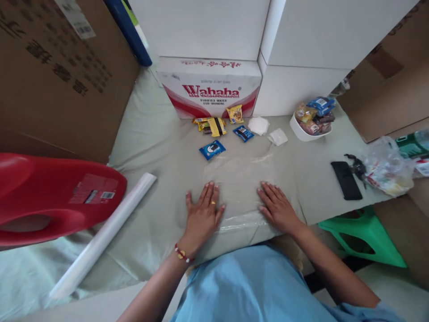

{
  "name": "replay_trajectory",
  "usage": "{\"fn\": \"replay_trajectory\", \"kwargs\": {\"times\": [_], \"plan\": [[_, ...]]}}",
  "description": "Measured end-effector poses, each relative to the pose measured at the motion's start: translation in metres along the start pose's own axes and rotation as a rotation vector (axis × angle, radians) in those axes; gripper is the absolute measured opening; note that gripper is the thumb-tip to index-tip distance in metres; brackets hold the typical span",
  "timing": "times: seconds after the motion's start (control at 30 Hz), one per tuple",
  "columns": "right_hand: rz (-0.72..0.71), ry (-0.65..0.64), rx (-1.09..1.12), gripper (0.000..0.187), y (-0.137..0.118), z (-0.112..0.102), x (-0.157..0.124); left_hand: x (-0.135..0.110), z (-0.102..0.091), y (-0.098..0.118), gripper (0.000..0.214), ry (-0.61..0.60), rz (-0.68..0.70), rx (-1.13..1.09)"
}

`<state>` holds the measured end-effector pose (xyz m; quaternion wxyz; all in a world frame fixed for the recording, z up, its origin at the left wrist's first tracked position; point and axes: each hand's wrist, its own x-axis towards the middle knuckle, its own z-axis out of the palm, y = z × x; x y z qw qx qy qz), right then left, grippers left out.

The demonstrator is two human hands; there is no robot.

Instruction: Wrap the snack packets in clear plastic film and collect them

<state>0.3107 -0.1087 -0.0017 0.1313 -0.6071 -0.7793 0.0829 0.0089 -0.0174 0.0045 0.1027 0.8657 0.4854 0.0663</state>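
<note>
A clear plastic bag (239, 192) lies flat on the cloth-covered table in front of me. My left hand (203, 210) rests palm down on its left side, fingers spread and nothing held. On the right side, my right hand (277, 206) lies flat too, its fingers stretched out. Beyond the bag is a blue snack packet (212, 150). Behind that sit a smaller blue packet (243, 133), several yellow packets (217, 127), a yellow cookie packet (235, 114) and two white packets, one of them a round white bundle (258, 125).
A Wahaha carton (211, 89) stands at the back. To its right is a white bowl (310, 132) filled with snacks. A clear plastic roll (103, 237) and a red plastic object (56, 199) lie left. At right are a black phone (346, 180) and a green stool (365, 237).
</note>
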Motion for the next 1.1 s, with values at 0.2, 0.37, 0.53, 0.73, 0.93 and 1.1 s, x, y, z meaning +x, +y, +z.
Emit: {"fn": "replay_trajectory", "kwargs": {"times": [0.2, 0.37, 0.53, 0.73, 0.93, 1.1], "plan": [[0.038, 0.001, 0.083, 0.031, 0.023, -0.038, 0.048, -0.014, 0.006, 0.012, 0.067, 0.005, -0.036, 0.032], [-0.087, -0.080, 0.004, 0.028, -0.003, -0.047, 0.180, -0.022, 0.006, 0.014, 0.066, -0.003, -0.026, 0.037], [-0.234, -0.222, -0.032, 0.062, -0.039, -0.018, 0.284, -0.021, 0.005, 0.013, 0.064, 0.004, -0.025, 0.025], [-0.152, -0.233, -0.066, 0.041, -0.042, -0.008, 0.277, -0.021, 0.001, 0.014, 0.063, 0.009, -0.029, -0.029], [0.360, 0.066, -0.039, 0.043, 0.016, -0.038, 0.261, -0.021, -0.002, 0.012, 0.063, 0.004, -0.029, -0.087], [0.511, 0.066, -0.066, 0.036, 0.046, -0.049, 0.281, -0.023, 0.000, 0.011, 0.064, 0.003, -0.028, -0.081]]}}
